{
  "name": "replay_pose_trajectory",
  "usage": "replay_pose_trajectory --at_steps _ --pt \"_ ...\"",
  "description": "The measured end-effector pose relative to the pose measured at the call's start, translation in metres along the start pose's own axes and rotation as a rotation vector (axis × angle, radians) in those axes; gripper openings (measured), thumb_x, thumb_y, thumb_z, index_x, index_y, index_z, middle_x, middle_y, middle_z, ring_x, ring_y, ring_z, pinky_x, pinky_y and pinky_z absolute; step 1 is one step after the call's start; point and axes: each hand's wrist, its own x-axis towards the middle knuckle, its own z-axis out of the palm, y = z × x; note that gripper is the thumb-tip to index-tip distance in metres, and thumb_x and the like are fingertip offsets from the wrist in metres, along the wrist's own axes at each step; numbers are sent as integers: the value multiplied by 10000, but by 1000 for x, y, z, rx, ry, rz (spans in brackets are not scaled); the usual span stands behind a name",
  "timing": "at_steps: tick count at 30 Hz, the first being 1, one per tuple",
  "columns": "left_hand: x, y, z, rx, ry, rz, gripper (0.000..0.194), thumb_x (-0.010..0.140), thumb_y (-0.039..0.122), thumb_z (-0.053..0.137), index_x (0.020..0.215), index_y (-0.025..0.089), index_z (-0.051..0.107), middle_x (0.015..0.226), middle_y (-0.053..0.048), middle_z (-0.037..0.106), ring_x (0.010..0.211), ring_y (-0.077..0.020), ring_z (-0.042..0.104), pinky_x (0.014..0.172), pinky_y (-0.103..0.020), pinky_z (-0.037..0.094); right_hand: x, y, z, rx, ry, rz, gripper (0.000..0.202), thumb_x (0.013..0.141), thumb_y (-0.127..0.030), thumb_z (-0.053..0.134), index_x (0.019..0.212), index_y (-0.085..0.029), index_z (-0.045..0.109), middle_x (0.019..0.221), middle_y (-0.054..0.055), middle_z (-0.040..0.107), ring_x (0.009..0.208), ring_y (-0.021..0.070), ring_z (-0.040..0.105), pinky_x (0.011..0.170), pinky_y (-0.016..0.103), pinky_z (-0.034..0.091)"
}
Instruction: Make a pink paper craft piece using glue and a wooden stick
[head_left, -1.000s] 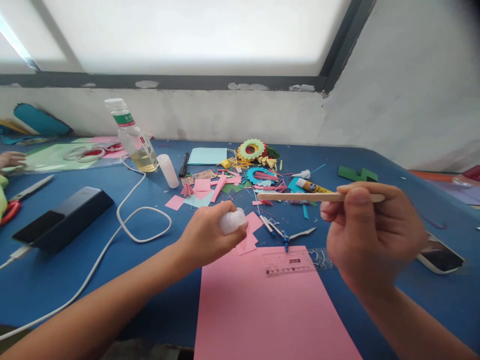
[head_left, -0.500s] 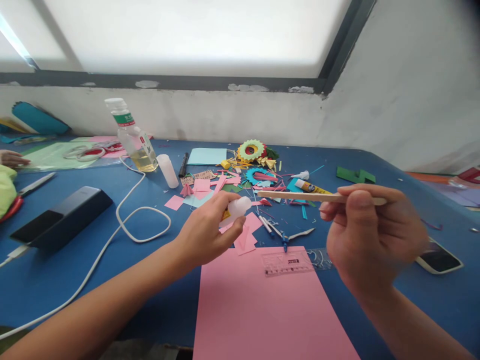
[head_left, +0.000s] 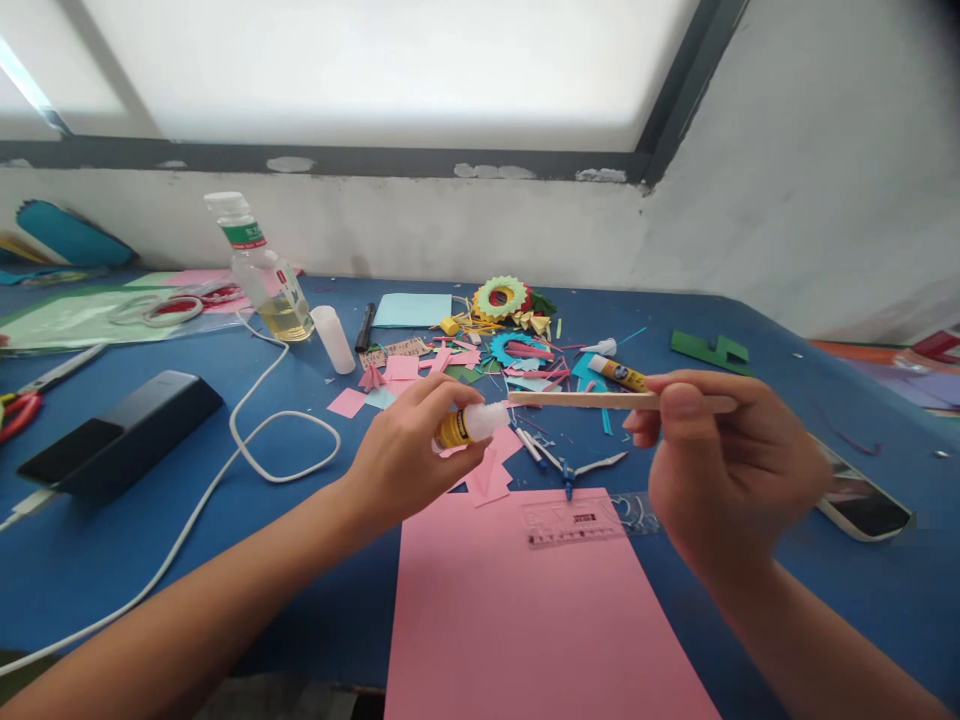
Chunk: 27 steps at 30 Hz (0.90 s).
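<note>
In my left hand [head_left: 412,440] is a small glue bottle [head_left: 459,428] with a yellow label, its white nozzle tilted to the right. My right hand [head_left: 727,470] pinches a flat wooden craft stick [head_left: 577,400] held level, its free end pointing left at the nozzle. Stick end and nozzle nearly meet; whether they touch I cannot tell. Beneath both hands lies a pink paper sheet [head_left: 517,610], with a clear ruler [head_left: 574,525] across its top edge. A blue-hinged drawing compass [head_left: 574,475] rests just beyond the sheet.
Paper scraps [head_left: 401,368] and a glue stick [head_left: 619,373] lie behind my hands. At left stand a drink bottle [head_left: 277,295], a white cap [head_left: 333,340], and a dark power bank [head_left: 120,430] with a white cable [head_left: 240,420]. Scissors [head_left: 45,390] lie far left, a phone [head_left: 862,500] right.
The craft stick and my right hand have moved slightly left, bringing its end closer to the nozzle. The glue bottle has turned, showing more label. Another person's hand at far left has mostly left view.
</note>
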Motion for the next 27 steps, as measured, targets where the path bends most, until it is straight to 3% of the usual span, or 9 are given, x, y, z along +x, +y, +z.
replay_pose_trajectory --at_steps 5,11,16,18,21,24,27 --pt "0 -1 -1 17 34 5 186 727 165 621 887 181 527 886 -45 596 850 -177 549 695 -290 453 -2 0 -3 -88 -79 -19 88 826 -246 576 770 -209 634 531 -51 571 458 99 526 433 234 416" --pt "0 -4 1 40 11 34 200 727 161 623 905 176 535 894 -44 591 846 -175 549 674 -278 461 2 3 -1 135 -135 157 129 860 -242 535 768 -197 612 542 -47 559 450 95 511 424 225 414" --pt "-1 -3 0 47 4 21 206 723 152 625 906 181 535 901 -43 593 853 -177 553 678 -280 462 4 3 -3 -52 -183 64 135 863 -247 540 764 -190 615 564 -42 564 509 91 528 487 216 418" --pt "0 -4 -1 54 4 2 206 720 152 630 902 180 539 901 -42 592 839 -176 552 673 -283 459 5 4 -4 34 -266 177 206 879 -286 516 719 -186 599 531 -46 522 485 86 494 467 209 398" --pt "-1 -5 0 54 -14 6 221 716 141 634 914 175 542 899 -39 588 834 -175 545 668 -283 458 7 8 -4 218 -310 358 201 889 -331 499 786 -196 606 600 -25 583 528 106 550 514 234 460" --pt "-1 -6 1 58 -14 24 222 721 146 634 921 176 543 897 -32 584 836 -170 539 670 -279 457 8 12 -4 61 -253 289 169 871 -328 532 795 -203 617 623 -15 597 556 110 561 535 234 471" --pt "0 -7 1 65 -3 12 207 724 154 635 908 178 544 901 -28 585 836 -168 541 667 -275 453 9 14 -4 64 -350 328 237 876 -350 516 704 -209 600 519 -34 499 473 92 477 452 210 415"
